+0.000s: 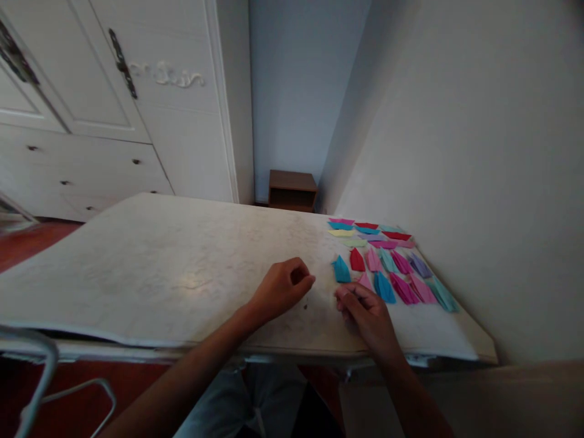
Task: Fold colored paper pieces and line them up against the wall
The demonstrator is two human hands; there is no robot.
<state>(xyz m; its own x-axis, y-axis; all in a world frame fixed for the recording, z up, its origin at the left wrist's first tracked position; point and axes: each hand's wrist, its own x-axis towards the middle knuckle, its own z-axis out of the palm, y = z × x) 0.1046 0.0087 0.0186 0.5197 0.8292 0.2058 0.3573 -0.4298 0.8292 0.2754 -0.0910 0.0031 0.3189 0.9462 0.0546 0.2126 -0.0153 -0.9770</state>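
From the wearer's head, the camera looks forward and down across the nearby table.

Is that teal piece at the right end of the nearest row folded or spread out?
Folded, apparently: the teal piece is narrow, tapering, with layered edges showing.

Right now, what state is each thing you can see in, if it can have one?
Papers: folded, laid out in rows.
Left hand: fingers curled, nothing visible in them.
Right hand: fingers bent, close by the papers; whether they hold anything is unclear.
Wardrobe doors: shut.
Drawers: look shut.
Brown cabinet: open-fronted.
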